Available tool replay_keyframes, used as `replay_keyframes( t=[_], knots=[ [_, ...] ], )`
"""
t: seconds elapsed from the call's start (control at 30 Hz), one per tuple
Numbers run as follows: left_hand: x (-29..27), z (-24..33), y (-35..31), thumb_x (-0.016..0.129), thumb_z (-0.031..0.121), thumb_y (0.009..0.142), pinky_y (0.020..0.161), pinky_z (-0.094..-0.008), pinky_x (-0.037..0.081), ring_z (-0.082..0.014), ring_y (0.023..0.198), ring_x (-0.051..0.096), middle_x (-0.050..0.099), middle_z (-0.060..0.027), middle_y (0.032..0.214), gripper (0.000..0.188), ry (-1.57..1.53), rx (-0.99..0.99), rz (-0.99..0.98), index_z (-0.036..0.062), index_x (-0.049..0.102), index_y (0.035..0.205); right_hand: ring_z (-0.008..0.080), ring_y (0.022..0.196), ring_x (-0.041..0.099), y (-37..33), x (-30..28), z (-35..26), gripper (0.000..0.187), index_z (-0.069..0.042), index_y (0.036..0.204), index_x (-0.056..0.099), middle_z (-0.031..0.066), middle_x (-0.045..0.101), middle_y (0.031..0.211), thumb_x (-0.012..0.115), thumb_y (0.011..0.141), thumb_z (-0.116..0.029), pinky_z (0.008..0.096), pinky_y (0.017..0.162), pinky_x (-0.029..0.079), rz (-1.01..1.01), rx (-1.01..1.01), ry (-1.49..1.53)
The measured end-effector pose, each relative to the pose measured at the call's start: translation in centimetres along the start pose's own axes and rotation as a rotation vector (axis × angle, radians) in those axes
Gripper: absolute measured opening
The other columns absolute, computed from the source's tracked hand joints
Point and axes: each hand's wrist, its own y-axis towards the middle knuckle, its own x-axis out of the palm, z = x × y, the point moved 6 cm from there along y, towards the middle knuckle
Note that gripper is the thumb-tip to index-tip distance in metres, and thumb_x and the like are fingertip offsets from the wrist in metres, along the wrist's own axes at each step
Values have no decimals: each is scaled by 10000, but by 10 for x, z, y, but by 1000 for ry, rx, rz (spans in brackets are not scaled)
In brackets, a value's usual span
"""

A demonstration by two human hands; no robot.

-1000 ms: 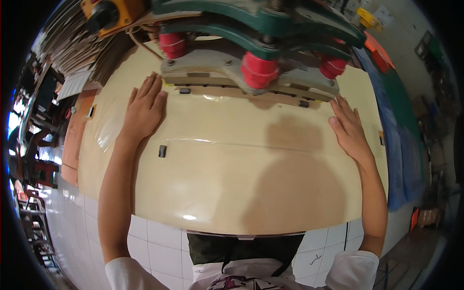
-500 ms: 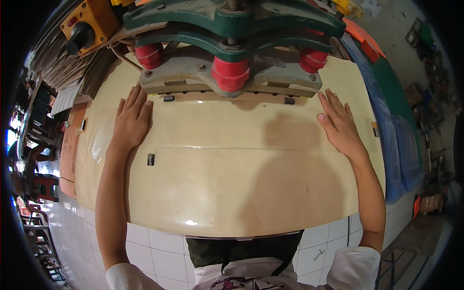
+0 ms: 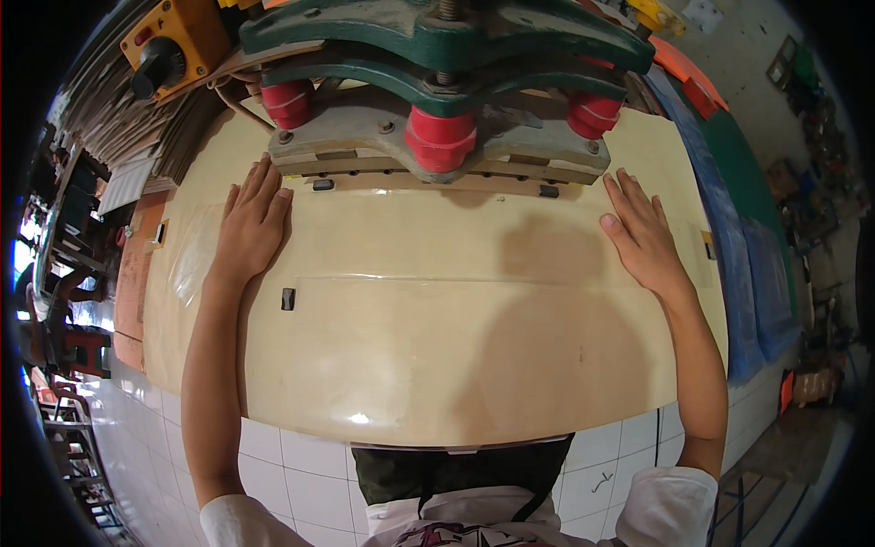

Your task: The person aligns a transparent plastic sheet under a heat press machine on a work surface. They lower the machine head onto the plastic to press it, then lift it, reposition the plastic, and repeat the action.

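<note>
left hand and right hand flat, apart, toward bench side edges; inward drift under a dropping press could pinch either.

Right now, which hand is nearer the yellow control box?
Left. In the picture, the left hand lies below the yellow control box; the right hand lies far right, past the press.

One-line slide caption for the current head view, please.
Left hand and right hand palm-down on a cream table, on either side of a green machine with red posts.
</note>
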Motion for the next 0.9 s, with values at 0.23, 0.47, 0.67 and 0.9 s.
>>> replay_keyframes(
  t=[0.23,0.47,0.67,0.9],
  knots=[
    [-2,6,0,340,344,1050,1218,-481,182,-294,1501,267,323,-133,1609,540,-24,2,12,50,422,1495,296,1527,197,0,-1,2,646,-149,1570,315,141,248,1641,344,1040,-517,515,1227,94,-3,4,6],
    [-2,4,-2,368,335,1042,1211,-491,201,-301,1490,293,350,-139,1595,536,-31,-15,7,56,421,1496,298,1526,203,1,0,-1,620,-143,1564,328,143,259,1637,384,1038,-467,511,1227,96,-7,5,7],
    [-5,3,-4,386,320,1029,1208,-504,206,-296,1480,314,375,-143,1579,535,-61,23,88,58,423,1494,297,1528,198,-1,-4,-4,588,-135,1556,348,143,266,1634,424,1033,-392,507,1231,86,-2,7,22],
    [-7,7,-6,386,309,1046,1215,-491,201,-293,1491,288,350,-125,1595,512,-69,3,100,70,420,1497,291,1532,185,0,-2,-3,583,-134,1561,335,139,253,1640,426,1030,-356,504,1234,75,-14,28,41]
  ],
)
